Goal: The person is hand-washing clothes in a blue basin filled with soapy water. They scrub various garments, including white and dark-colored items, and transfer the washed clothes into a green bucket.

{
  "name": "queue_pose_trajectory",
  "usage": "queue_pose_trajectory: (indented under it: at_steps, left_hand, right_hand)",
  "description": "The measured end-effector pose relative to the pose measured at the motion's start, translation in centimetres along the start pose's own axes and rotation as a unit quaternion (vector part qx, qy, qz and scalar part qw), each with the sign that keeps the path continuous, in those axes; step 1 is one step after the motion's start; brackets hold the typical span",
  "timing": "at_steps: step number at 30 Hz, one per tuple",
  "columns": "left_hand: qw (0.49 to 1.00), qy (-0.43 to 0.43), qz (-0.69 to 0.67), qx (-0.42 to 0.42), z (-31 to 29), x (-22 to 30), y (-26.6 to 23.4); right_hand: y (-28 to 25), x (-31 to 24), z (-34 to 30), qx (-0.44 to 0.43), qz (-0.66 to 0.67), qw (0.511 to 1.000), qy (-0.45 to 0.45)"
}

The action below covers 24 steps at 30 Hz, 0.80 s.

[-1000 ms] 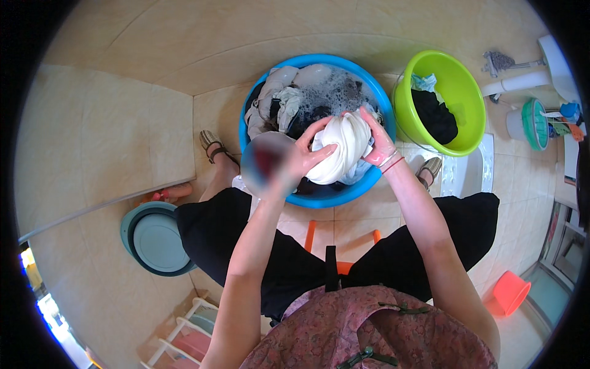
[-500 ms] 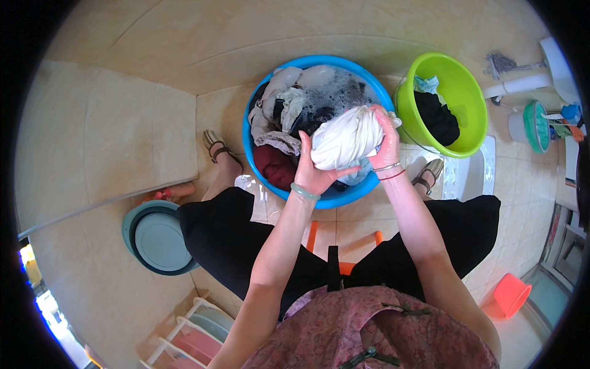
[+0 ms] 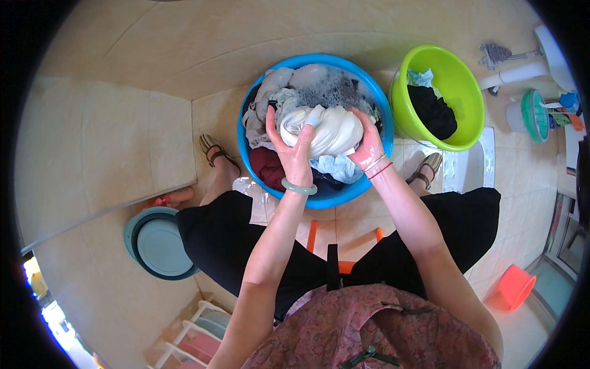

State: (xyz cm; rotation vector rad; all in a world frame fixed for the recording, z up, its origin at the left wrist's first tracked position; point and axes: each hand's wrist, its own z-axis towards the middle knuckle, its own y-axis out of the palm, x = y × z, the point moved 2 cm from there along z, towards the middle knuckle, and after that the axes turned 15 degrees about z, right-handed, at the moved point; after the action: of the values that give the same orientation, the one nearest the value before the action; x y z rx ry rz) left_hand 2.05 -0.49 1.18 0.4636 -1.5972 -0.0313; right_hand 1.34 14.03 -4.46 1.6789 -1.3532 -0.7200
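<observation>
Between my two hands a white cloth point(image 3: 332, 130) is bunched into a wet, twisted bundle, held above a big blue basin point(image 3: 382, 98). My left hand point(image 3: 296, 150) grips its left end, with the thumb on top. At the other end my right hand point(image 3: 369, 140) is wrapped round the bundle; some of its fingers are hidden. Below, the basin holds sudsy water point(image 3: 335, 86) and soaking laundry: grey-white pieces point(image 3: 264, 101) at the left, a dark red garment point(image 3: 265, 166), and a light blue cloth point(image 3: 338, 167) near the front rim.
At the right of the basin stands a lime green bucket point(image 3: 470, 104) with a black garment point(image 3: 430, 114) inside. Stacked grey-green basins point(image 3: 163, 246) lie at the left. An orange stool point(image 3: 347, 267) is under me. A coral bucket point(image 3: 516, 288) stands at the lower right.
Both hands have moved left with the white cloth, which is now more tightly twisted. My left thumb has come up over it. More of the light blue cloth shows.
</observation>
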Motion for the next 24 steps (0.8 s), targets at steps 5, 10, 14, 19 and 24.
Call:
queue_pose_trajectory:
  at_steps: [5,10,14,19,24]
  left_hand:
    - [0.979,0.047,0.198,0.016,1.3,0.6,-0.3]
    - [0.876,0.284,0.373,-0.111,0.8,1.9,0.4]
    - [0.793,0.387,0.415,-0.223,-0.1,4.7,1.7]
    - [0.702,0.472,0.438,-0.305,-0.6,5.9,2.5]
    - [0.627,0.529,0.465,-0.333,-1.5,6.0,2.9]
  right_hand:
    - [2.4,1.8,-0.9,-0.009,0.031,0.998,0.056]
    - [-0.5,0.7,1.8,-0.016,0.019,0.993,0.117]
    - [-0.4,0.5,3.0,-0.077,-0.033,0.982,0.167]
    - [4.9,0.9,1.0,-0.045,-0.321,0.946,0.01]
    - [6.3,0.3,2.7,-0.069,-0.375,0.922,0.067]
